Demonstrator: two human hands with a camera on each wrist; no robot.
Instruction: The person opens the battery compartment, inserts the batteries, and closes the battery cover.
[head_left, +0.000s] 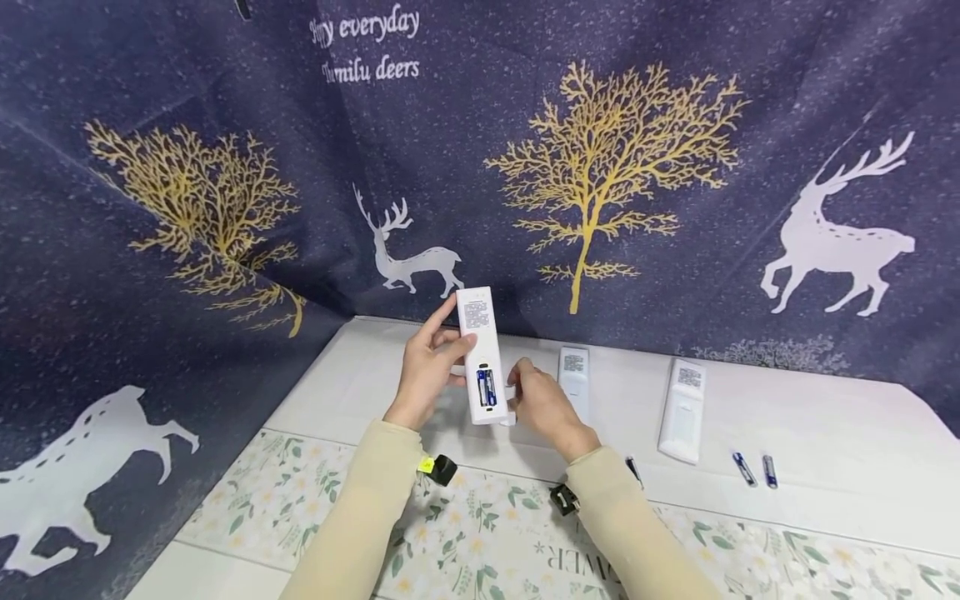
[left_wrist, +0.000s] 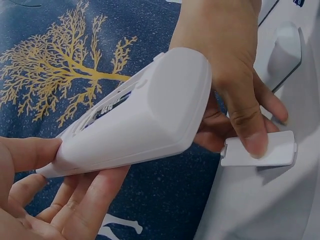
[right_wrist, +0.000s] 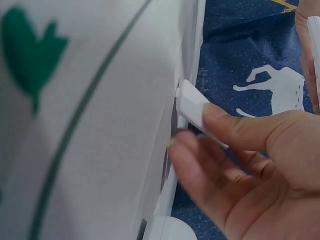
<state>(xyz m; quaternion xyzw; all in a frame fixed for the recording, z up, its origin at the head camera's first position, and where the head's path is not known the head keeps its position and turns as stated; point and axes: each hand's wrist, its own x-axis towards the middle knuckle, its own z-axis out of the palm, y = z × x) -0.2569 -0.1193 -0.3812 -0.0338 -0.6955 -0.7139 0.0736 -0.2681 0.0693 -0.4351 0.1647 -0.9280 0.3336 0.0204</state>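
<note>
Remote [head_left: 487, 348] gripped in raised left hand [head_left: 427, 362], cover [left_wrist: 278, 149] pinched in right hand [head_left: 543, 400]; long axis near-upright, battery end lower.

R grip [right_wrist: 267, 185] w/ prob. cover [right_wrist: 191, 104]

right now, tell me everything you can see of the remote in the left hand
The remote is white, long and slim, plastic-looking, with rounded corners. Its back faces the head camera: printed label at the top, uncovered battery bay below, two blue-and-silver batteries inside. The left hand holds it tilted above the table.
</note>
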